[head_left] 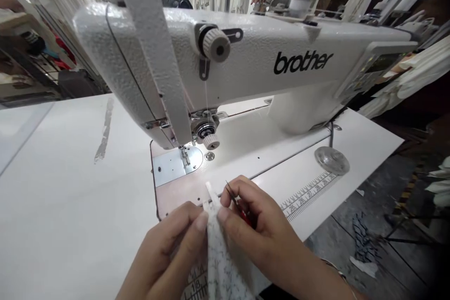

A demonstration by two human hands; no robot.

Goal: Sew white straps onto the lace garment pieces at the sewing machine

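Clock dirs per head view, 12 = away from person. Cloth (221,258), white w/ grey print, is at 6 o'clock, low centre, btwn both hands, in front of the machine (246,75). Long axis approx 11:30 to 5:30; narrow far end w/ loose strip tips points up twd 12, wider part runs down twd 5:30, out of view at the bottom edge.

L hand (172,243) has thumb + index pinched on cloth's left edge, just below the tips. R hand (258,225) is closed round a red tool (243,213), its thin dark point aimed approx 11; R thumb also touches cloth's right edge, but can't tell how firmly it's gripped there. Tool point sits just right of the strip tips, approx 1–2 o'clock from the pinch, apart from them as far as visible.

Foot (185,155) is approx 11 from the pinch, well apart from cloth; L fingertips a bit nearer to it than R. Ruler (309,192) on the table (63,187) at approx 2 from R hand, w/ clear disc (332,160) at its far end.
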